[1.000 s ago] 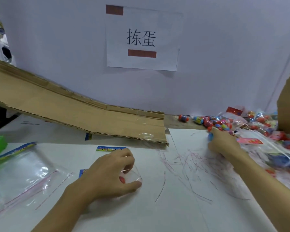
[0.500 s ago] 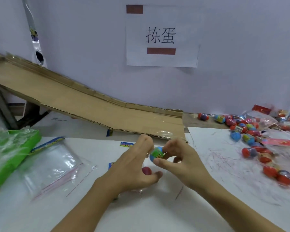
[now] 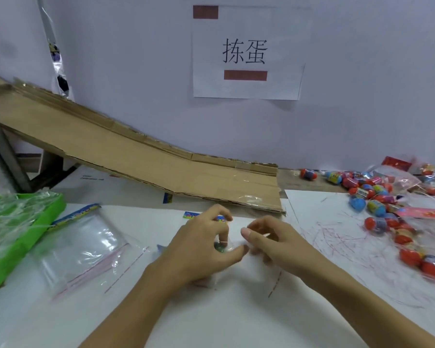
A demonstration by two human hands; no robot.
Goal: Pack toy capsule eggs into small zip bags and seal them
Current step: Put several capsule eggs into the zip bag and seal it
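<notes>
Head view: we are seeing left hand point(image 3: 199, 249) gripping small zip bag point(image 3: 230, 247) on bench point(image 3: 236, 317), capsule egg point(image 3: 217, 246) partly hidden inside. Right hand point(image 3: 274, 244) is curling fingers at bag mouth; pinching or not, we cannot tell. Loose eggs point(image 3: 377, 207) are lying far right.

Two bare forearms come up from the bottom edge, with no sleeve, watch or band on either as far as they show. The left hand point(image 3: 199, 249) and the right hand point(image 3: 274, 244) wear no gloves and no rings that can be made out. The nails are short and unpainted; one right thumbnail point(image 3: 245, 232) shows plainly, though the fingers are slightly blurred.
</notes>
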